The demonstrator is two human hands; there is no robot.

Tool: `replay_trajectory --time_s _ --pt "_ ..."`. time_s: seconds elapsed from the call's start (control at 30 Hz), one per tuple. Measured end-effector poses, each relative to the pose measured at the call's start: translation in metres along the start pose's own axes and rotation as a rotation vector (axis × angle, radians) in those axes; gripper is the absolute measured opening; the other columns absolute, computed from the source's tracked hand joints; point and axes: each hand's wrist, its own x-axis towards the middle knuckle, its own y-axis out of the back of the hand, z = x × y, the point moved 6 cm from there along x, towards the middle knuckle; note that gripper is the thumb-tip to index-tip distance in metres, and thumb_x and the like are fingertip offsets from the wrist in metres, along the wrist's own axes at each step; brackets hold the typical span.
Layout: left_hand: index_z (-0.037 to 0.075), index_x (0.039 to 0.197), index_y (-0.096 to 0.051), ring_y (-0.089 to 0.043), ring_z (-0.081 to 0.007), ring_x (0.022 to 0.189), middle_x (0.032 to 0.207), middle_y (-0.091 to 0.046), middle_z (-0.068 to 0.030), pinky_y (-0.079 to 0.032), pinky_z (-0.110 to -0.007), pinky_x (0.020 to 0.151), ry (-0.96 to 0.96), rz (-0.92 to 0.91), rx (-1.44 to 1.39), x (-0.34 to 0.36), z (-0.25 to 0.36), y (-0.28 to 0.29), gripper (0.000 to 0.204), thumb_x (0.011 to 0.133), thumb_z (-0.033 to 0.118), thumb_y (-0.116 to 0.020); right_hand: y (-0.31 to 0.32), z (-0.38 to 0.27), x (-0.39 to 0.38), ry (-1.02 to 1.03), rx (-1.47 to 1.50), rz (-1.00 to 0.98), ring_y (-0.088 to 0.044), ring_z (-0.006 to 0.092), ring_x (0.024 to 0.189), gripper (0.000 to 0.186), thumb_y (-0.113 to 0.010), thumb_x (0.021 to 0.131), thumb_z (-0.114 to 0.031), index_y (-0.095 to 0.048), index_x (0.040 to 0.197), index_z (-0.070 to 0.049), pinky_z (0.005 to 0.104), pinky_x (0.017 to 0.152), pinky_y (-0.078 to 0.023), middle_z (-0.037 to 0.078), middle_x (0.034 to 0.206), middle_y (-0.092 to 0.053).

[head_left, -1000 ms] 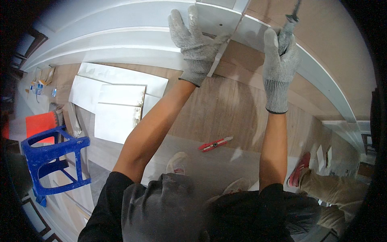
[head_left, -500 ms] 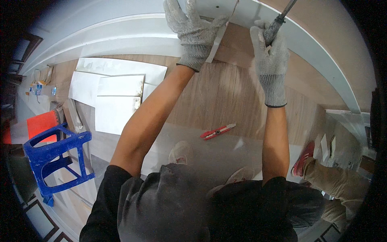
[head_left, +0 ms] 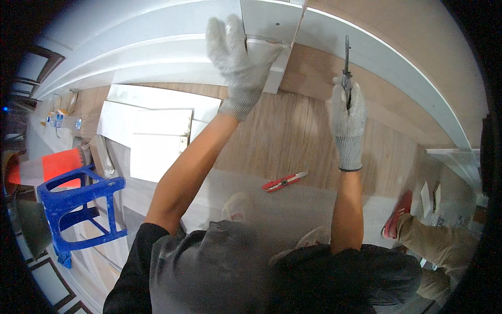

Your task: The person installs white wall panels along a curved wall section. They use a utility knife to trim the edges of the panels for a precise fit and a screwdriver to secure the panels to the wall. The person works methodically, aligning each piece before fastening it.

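Both my hands wear grey knitted work gloves. My left hand (head_left: 238, 60) has its fingers spread, at the white trim along the wall base, beside a short white panel (head_left: 266, 21) with a small dark hole; whether it presses on them I cannot tell. My right hand (head_left: 349, 112) is closed around a hand tool with a dark handle and a thin metal shaft (head_left: 347, 55). That shaft points away from me, in front of the white skirting strip (head_left: 376, 49); its exact kind is unclear. A red utility knife (head_left: 285, 181) lies on the wood-look floor between my arms.
White boards (head_left: 159, 138) lie overlapping on the floor at left. Nearer stands a blue plastic stool (head_left: 83, 209), with an orange-red object (head_left: 63, 168) behind it. At right, another person's leg (head_left: 429, 238) and red shoe (head_left: 398, 214) are close by.
My right hand has drawn nearer to me, and the tool has turned from slanting right to nearly straight ahead. My left hand stays spread by the trim. The whole view has shifted slightly.
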Motion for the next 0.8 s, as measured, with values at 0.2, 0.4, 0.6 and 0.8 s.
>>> replay_trajectory --time_s 0.2,0.4,0.6,0.8 --pt "-0.001 0.145 -0.048 -0.042 -0.0340 0.141 0.149 -0.047 -0.0208 -0.038 -0.047 0.116 0.263 -0.390 0.080 -0.063 -0.013 0.128 0.058 0.093 0.010 -0.072 -0.009 0.020 -0.034 -0.166 0.080 -0.081 -0.056 0.0094 0.080 0.029 -0.058 0.106 -0.028 -0.067 0.119 -0.003 0.0289 0.071 -0.049 0.004 0.097 -0.067" --pt "0.006 0.115 -0.072 -0.064 -0.0311 0.116 0.118 -0.071 -0.0125 -0.050 -0.042 0.101 0.525 -0.497 0.269 -0.164 -0.060 0.301 0.021 0.096 0.008 -0.067 -0.046 0.018 -0.043 -0.174 0.186 -0.153 -0.067 0.0212 0.105 0.035 -0.060 0.105 -0.030 -0.067 0.123 -0.001 0.0360 0.093 -0.052 0.012 0.114 -0.073" --pt "0.003 0.113 -0.071 -0.070 -0.0298 0.102 0.106 -0.074 -0.0151 -0.053 -0.041 0.093 0.843 -0.434 0.520 -0.199 -0.056 0.437 0.019 0.099 0.013 -0.063 -0.069 0.029 -0.055 -0.130 0.468 -0.222 -0.045 0.0026 0.068 0.027 -0.055 0.109 -0.031 -0.065 0.119 -0.007 0.0217 0.057 -0.036 -0.006 0.079 -0.050" --pt "0.008 0.113 -0.072 -0.070 -0.0340 0.101 0.109 -0.073 -0.0156 -0.054 -0.044 0.090 1.034 -0.557 0.684 -0.285 -0.067 0.504 0.019 0.098 0.016 -0.063 -0.078 0.024 -0.065 -0.158 0.281 -0.272 -0.042 0.0042 0.064 0.032 -0.056 0.108 -0.037 -0.066 0.118 -0.008 0.0231 0.055 -0.034 -0.006 0.075 -0.047"
